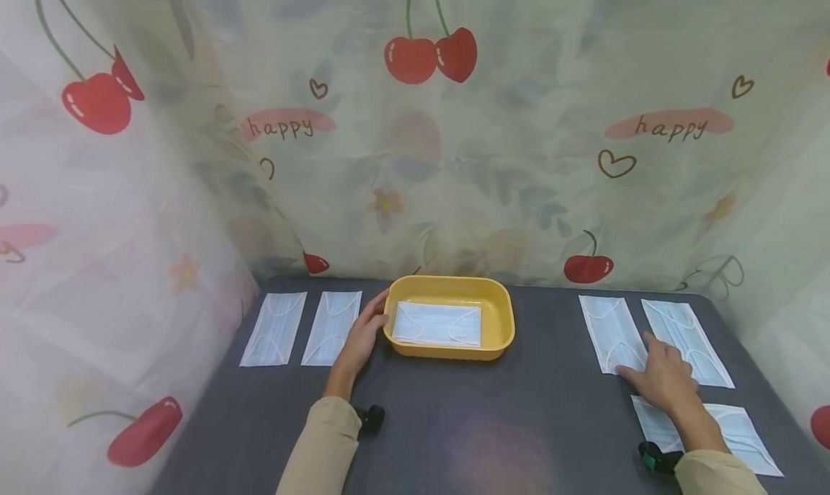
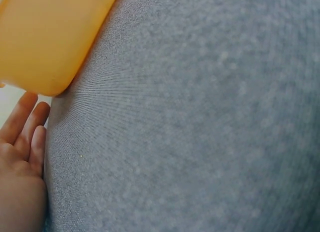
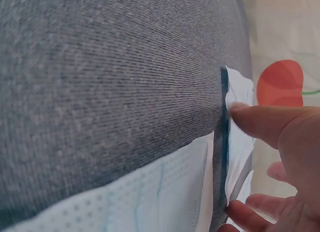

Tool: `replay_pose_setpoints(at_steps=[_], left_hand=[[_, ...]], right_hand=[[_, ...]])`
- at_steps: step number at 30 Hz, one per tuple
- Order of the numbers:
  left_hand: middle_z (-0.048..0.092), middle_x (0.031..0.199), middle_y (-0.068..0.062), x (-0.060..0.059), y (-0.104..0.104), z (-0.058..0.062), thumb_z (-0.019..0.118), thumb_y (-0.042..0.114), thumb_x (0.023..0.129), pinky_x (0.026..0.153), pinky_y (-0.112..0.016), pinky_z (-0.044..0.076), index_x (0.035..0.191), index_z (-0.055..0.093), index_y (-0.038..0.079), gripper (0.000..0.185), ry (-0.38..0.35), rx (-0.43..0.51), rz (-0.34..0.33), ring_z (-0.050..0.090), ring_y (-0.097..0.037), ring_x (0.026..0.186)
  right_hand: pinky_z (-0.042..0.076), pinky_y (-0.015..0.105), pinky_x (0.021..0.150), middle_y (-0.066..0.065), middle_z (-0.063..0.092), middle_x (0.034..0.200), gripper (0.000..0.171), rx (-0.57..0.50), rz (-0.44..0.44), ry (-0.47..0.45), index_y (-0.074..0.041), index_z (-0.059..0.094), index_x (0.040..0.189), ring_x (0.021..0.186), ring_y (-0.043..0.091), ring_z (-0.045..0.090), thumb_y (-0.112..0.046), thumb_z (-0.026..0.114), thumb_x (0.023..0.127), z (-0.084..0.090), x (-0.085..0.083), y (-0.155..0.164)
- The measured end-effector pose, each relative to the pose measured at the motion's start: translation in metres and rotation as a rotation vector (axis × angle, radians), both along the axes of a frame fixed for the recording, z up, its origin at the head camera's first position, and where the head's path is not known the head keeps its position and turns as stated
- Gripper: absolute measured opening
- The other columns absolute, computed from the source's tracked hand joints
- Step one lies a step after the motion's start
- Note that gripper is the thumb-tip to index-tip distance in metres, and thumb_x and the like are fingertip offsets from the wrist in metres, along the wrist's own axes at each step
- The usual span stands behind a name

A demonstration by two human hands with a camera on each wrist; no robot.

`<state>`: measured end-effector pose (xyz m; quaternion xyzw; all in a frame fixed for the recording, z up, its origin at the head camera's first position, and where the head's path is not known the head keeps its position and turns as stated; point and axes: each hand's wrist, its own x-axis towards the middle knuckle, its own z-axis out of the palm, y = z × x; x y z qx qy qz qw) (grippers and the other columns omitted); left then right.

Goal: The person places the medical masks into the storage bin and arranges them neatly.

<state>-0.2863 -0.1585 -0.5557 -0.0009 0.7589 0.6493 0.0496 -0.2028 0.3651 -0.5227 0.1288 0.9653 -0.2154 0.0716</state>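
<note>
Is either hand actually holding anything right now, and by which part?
Nothing is gripped. The left hand rests against the left end of the yellow tray. The right hand lies with fingers on the near end of a face mask.

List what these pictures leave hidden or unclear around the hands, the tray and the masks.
- Left hand: head view shows it at the yellow tray, but whether it grips the rim is hidden by the hand itself; the left wrist view cuts off most of the fingers.
- Right hand: covers part of a mask, so any pinch is unclear.
- Nearest mask: partly under the forearm.
- Right wrist view: blurred, close.
</note>
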Motion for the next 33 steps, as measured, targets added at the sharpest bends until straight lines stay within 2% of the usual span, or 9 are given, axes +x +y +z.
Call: replay_pose_setpoints(at_steps=[8, 15, 19, 22, 27, 30, 33], left_hand=[[0.054, 0.149, -0.009, 0.000, 0.001, 0.000, 0.048, 0.025, 0.103, 0.124, -0.056, 0.026, 0.152, 0.046, 0.036, 0.050, -0.001, -0.011, 0.010, 0.046, -0.028, 0.143], [0.054, 0.150, -0.009, -0.001, 0.001, 0.000, 0.049, 0.025, 0.103, 0.125, -0.056, 0.026, 0.151, 0.046, 0.037, 0.050, -0.003, -0.002, 0.009, 0.045, -0.028, 0.143], [0.050, 0.154, -0.013, 0.009, 0.001, 0.021, 0.048, 0.021, 0.104, 0.125, -0.056, 0.025, 0.155, 0.043, 0.030, 0.052, -0.032, -0.003, -0.021, 0.043, -0.029, 0.145], [0.047, 0.157, -0.016, 0.017, 0.001, 0.037, 0.046, 0.018, 0.105, 0.126, -0.056, 0.024, 0.158, 0.039, 0.024, 0.053, -0.053, 0.001, -0.047, 0.041, -0.031, 0.147], [0.047, 0.156, -0.017, 0.020, 0.002, 0.040, 0.046, 0.018, 0.105, 0.126, -0.057, 0.023, 0.158, 0.040, 0.023, 0.053, -0.050, 0.004, -0.050, 0.041, -0.032, 0.147], [0.047, 0.156, -0.017, 0.019, 0.002, 0.040, 0.046, 0.017, 0.105, 0.125, -0.057, 0.024, 0.158, 0.039, 0.023, 0.053, -0.050, 0.002, -0.050, 0.042, -0.032, 0.146], [0.046, 0.157, -0.016, 0.015, 0.002, 0.035, 0.046, 0.017, 0.106, 0.126, -0.056, 0.024, 0.158, 0.039, 0.023, 0.053, -0.057, -0.001, -0.047, 0.041, -0.032, 0.147]], right_hand=[[0.031, 0.080, 0.101, 0.047, 0.023, 0.146, 0.094, -0.007, -0.038, 0.025, 0.011, 0.024, 0.152, 0.128, 0.070, 0.028, -0.032, 0.076, 0.086, 0.002, 0.002, -0.005], [0.037, 0.074, 0.099, 0.049, 0.032, 0.139, 0.095, -0.019, -0.060, 0.016, 0.015, 0.027, 0.147, 0.124, 0.067, 0.034, -0.031, 0.079, 0.083, 0.005, -0.001, -0.006], [0.039, 0.072, 0.097, 0.048, 0.038, 0.138, 0.096, 0.006, -0.049, -0.005, 0.017, 0.027, 0.146, 0.120, 0.067, 0.040, -0.032, 0.079, 0.083, 0.008, -0.003, -0.007], [0.039, 0.073, 0.098, 0.048, 0.036, 0.140, 0.099, -0.002, -0.053, -0.021, 0.016, 0.025, 0.148, 0.121, 0.068, 0.039, -0.035, 0.079, 0.083, 0.008, -0.002, -0.006], [0.037, 0.073, 0.105, 0.048, 0.028, 0.146, 0.105, -0.063, -0.059, -0.044, 0.018, 0.016, 0.151, 0.132, 0.067, 0.032, -0.035, 0.078, 0.084, 0.006, 0.000, -0.005], [0.041, 0.071, 0.101, 0.049, 0.040, 0.138, 0.101, -0.102, -0.036, -0.017, 0.023, 0.014, 0.148, 0.127, 0.064, 0.042, -0.028, 0.075, 0.086, 0.006, 0.000, -0.004], [0.048, 0.066, 0.090, 0.046, 0.054, 0.122, 0.090, -0.121, -0.022, 0.021, 0.026, 0.020, 0.145, 0.111, 0.059, 0.056, -0.022, 0.070, 0.088, 0.005, -0.002, -0.004]])
